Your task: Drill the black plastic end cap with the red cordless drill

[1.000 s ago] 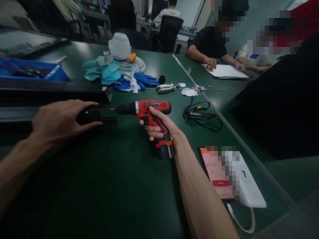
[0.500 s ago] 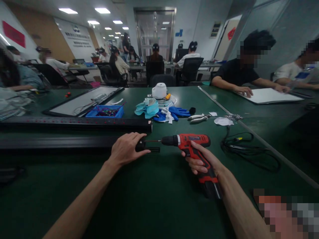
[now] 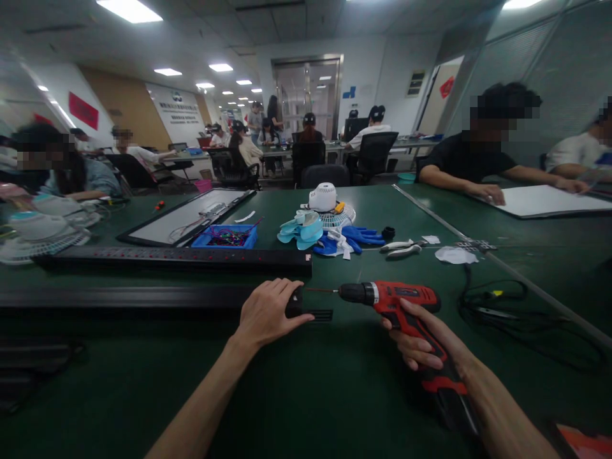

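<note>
My right hand point(image 3: 425, 347) is wrapped round the grip of a red and black cordless drill point(image 3: 406, 296). The drill points left, and its long thin bit point(image 3: 321, 291) reaches the end of a long black bar point(image 3: 143, 298). Over that right end of the bar lies my left hand point(image 3: 268, 312), fingers on top and thumb along the near side, gripping it. A small slotted black piece point(image 3: 324, 315) sticks out beside the thumb. Where exactly the bit meets the bar's end is hard to make out.
Behind lies a second black bar point(image 3: 191, 260) with red dots. Beyond it are a blue tray of wires point(image 3: 225, 236), blue fan blades point(image 3: 302, 228), blue gloves point(image 3: 358, 237) and pliers point(image 3: 404, 248). A black cable point(image 3: 514, 319) lies right. Co-workers sit around.
My view has tilted up and turned left, so everything sits lower and farther right. The drill tilts slightly more, with its chuck a little farther from my left hand. Both hands keep their grips.
</note>
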The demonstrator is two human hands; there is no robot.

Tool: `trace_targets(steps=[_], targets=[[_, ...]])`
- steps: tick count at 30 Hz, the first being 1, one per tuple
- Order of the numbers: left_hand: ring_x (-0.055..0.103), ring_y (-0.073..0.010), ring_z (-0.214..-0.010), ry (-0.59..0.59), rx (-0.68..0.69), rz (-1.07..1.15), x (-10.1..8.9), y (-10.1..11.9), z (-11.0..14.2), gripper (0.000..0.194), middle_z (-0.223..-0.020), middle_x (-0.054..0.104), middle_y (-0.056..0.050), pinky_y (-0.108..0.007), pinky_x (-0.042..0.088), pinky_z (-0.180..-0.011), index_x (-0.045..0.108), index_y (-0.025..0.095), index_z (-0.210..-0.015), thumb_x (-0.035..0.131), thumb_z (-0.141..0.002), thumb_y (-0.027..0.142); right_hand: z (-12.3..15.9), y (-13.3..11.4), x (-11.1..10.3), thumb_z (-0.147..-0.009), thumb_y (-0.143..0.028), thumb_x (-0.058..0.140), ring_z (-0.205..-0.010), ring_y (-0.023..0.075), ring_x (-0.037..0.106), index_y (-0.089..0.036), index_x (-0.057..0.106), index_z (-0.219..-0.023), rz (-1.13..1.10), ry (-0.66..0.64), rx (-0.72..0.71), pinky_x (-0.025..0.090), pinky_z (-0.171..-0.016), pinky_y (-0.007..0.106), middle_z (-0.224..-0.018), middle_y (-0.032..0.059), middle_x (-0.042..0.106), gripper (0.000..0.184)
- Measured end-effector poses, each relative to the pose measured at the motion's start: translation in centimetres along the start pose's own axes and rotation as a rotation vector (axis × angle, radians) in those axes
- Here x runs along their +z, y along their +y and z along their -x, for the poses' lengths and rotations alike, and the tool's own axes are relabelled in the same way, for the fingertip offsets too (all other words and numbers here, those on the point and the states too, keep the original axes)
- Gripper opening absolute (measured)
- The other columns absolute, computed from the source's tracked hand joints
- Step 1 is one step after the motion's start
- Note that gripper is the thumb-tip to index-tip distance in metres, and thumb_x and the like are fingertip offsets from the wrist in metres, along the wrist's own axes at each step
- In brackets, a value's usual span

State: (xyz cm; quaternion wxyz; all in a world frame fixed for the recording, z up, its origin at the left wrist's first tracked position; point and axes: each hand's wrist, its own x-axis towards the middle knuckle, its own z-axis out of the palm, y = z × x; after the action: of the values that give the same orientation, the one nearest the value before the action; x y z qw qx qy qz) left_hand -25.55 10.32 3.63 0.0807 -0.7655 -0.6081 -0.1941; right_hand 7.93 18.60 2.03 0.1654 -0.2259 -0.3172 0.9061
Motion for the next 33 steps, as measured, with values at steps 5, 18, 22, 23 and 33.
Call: trace_targets(steps=[5,18,22,23,33], targets=[[0.065,-0.027,-0.102,-0.01,-0.007,0.012,0.3,-0.2,0.0,0.066,-0.114,0.069,-0.007,-0.043,0.051,-0.09,0.059,0.022,-0.131,0.06,-0.087,0.072,-0.1,0.1,-0.1,-0.092,-0.059,0.067,-0.027,0.0037,0.032,-0.012,0.07,-0.096,-0.005,-0.022,-0.003,0.059,-0.051,0.024,-0.043,-0.0096,0.045,0.047],[0.065,-0.027,-0.103,-0.009,0.012,0.0,0.2,-0.1,0.0,0.064,-0.116,0.068,-0.008,-0.043,0.051,-0.091,0.058,0.022,-0.132,0.06,-0.089,0.069,0.0,-0.2,0.7,-0.093,-0.053,0.066,-0.029,0.0041,0.033,-0.012,0.067,-0.092,0.001,0.006,-0.006,0.059,-0.052,0.023,-0.043,-0.0103,0.043,0.041],[0.065,-0.0268,-0.101,-0.018,0.009,-0.011,0.2,-0.1,0.0,0.063,-0.114,0.069,-0.008,-0.042,0.051,-0.089,0.058,0.023,-0.132,0.062,-0.088,0.068,-0.1,-0.3,-0.1,-0.096,-0.052,0.063,-0.029,0.0048,0.036,-0.012,0.067,-0.093,-0.025,-0.024,-0.003,0.061,-0.054,0.024,-0.044,-0.0092,0.045,0.041],[0.065,-0.027,-0.101,-0.018,0.01,-0.014,0.3,-0.1,0.0,0.063,-0.114,0.069,-0.008,-0.042,0.051,-0.089,0.058,0.024,-0.132,0.062,-0.088,0.068,-0.1,-0.2,-0.2,-0.096,-0.053,0.062,-0.03,0.0051,0.037,-0.011,0.068,-0.094,-0.025,-0.031,-0.002,0.061,-0.054,0.025,-0.045,-0.0089,0.046,0.042],[0.066,-0.0276,-0.1,-0.031,0.006,-0.062,0.4,-0.1,0.1,0.062,-0.114,0.069,-0.008,-0.042,0.052,-0.086,0.057,0.025,-0.132,0.059,-0.089,0.069,0.0,0.0,0.5,-0.094,-0.052,0.067,-0.033,0.004,0.037,-0.011,0.066,-0.096,-0.028,-0.015,-0.011,0.06,-0.055,0.025,-0.047,-0.0097,0.048,0.042]])
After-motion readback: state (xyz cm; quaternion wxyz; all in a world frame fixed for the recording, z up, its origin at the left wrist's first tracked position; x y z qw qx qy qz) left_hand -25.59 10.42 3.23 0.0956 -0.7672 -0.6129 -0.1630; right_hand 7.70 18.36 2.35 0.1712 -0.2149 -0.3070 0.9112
